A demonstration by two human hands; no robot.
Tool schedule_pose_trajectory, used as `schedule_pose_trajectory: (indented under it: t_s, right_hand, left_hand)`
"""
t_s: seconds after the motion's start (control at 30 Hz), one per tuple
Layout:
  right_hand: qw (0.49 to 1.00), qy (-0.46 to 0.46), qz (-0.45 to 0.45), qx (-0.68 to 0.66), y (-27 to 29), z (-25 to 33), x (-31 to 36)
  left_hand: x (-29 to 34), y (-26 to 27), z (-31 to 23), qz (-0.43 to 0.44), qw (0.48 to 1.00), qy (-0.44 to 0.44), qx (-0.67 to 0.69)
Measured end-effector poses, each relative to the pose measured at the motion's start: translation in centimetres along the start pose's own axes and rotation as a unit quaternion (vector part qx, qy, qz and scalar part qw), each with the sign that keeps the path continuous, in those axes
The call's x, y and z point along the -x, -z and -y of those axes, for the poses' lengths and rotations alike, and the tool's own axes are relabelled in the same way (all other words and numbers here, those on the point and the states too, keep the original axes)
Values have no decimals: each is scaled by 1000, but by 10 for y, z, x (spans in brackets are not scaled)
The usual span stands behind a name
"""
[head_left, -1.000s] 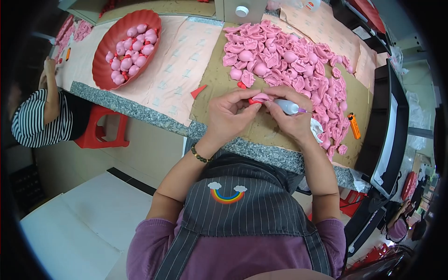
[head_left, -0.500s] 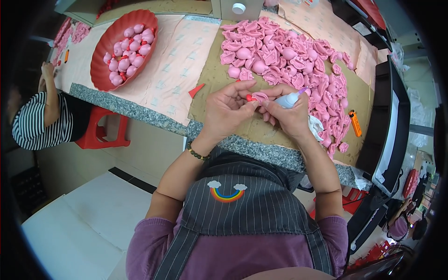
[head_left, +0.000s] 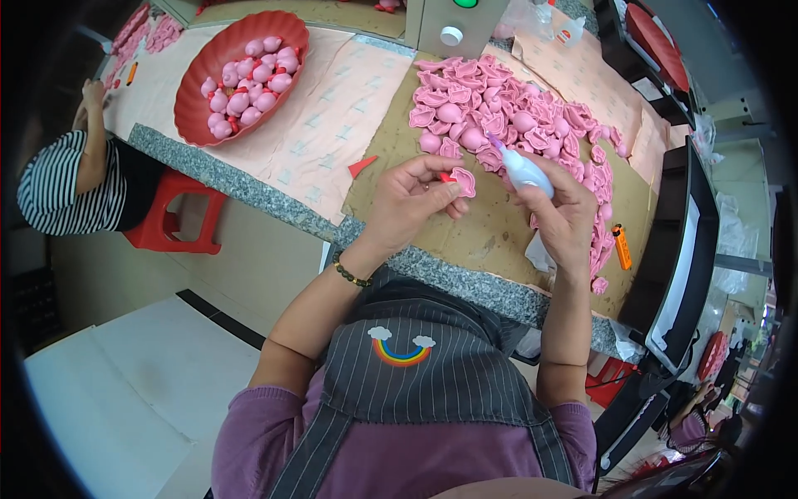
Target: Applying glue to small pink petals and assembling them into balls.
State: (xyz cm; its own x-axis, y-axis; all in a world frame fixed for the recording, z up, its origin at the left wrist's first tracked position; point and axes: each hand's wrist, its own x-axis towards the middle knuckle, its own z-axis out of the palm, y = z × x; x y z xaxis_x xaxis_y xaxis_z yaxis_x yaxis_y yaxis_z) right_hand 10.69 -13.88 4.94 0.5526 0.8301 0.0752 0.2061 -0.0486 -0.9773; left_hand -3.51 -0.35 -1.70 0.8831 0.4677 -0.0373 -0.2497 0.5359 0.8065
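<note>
My left hand (head_left: 407,200) pinches a small pink moulded piece (head_left: 464,182) with a red bit at its edge, between thumb and fingers. To its right, my right hand (head_left: 565,212) is wrapped round a pale squeeze bottle (head_left: 529,173) whose purple nozzle points up and to the left, above the pile. A gap separates the bottle from the pink piece. Just beyond both hands lies a heap of pink moulded pieces (head_left: 478,96), some cupped with wavy rims and some rounded. White tissue (head_left: 539,252) lies under my right wrist, partly hidden.
A red scalloped bowl (head_left: 187,100) of pink rounded pieces with red bits stands at the left. A red cone (head_left: 362,166) lies left of my hand, an orange lighter (head_left: 622,247) at the right. A black tray (head_left: 665,241) borders the table. Another person (head_left: 66,183) sits far left.
My right hand has drawn away to the right from my left hand, and the bottle's nozzle has swung up and left. The pink piece is now turned with its hollow side showing.
</note>
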Motion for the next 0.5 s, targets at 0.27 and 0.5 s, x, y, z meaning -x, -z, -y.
schedule_pose_trajectory:
  t_s: [0.27, 0.5]
  right_hand:
    - [986, 142, -85, 5, 3, 6, 9]
    - [953, 255, -108, 122, -1, 4, 8]
  left_hand:
    - [-2, 2, 3, 2, 1000, 4, 23]
    - [-4, 5, 3, 44, 998, 32, 39]
